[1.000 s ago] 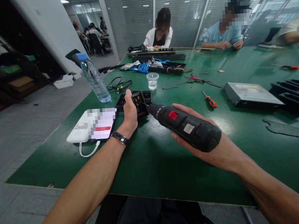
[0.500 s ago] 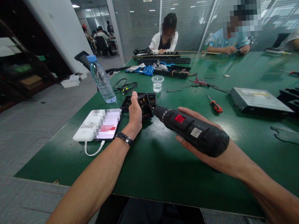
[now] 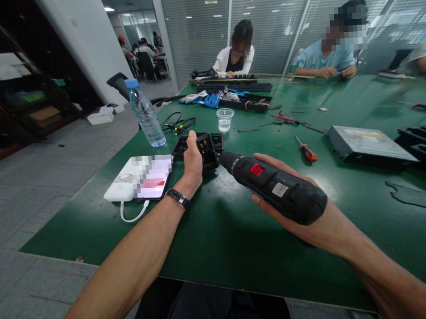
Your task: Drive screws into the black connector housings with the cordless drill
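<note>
My left hand (image 3: 191, 162) grips a small black open housing with electronic parts (image 3: 205, 145) that rests on the green table (image 3: 217, 236). A watch sits on that wrist. My right hand (image 3: 303, 211) holds a black electric screwdriver with a red switch (image 3: 272, 184). Its bit points into the housing, just right of my left thumb.
A phone on a white power bank (image 3: 138, 178) lies left of my left hand. Behind stand a water bottle (image 3: 144, 113) and a clear plastic cup (image 3: 225, 119). A red-handled screwdriver (image 3: 306, 150) and a flat metal drive (image 3: 369, 142) lie to the right. Two people sit at the far side.
Between one second and half a second ago the view shifted a little, so everything sits slightly lower and to the right; the last half second shows no change. Both hands keep their grip.
</note>
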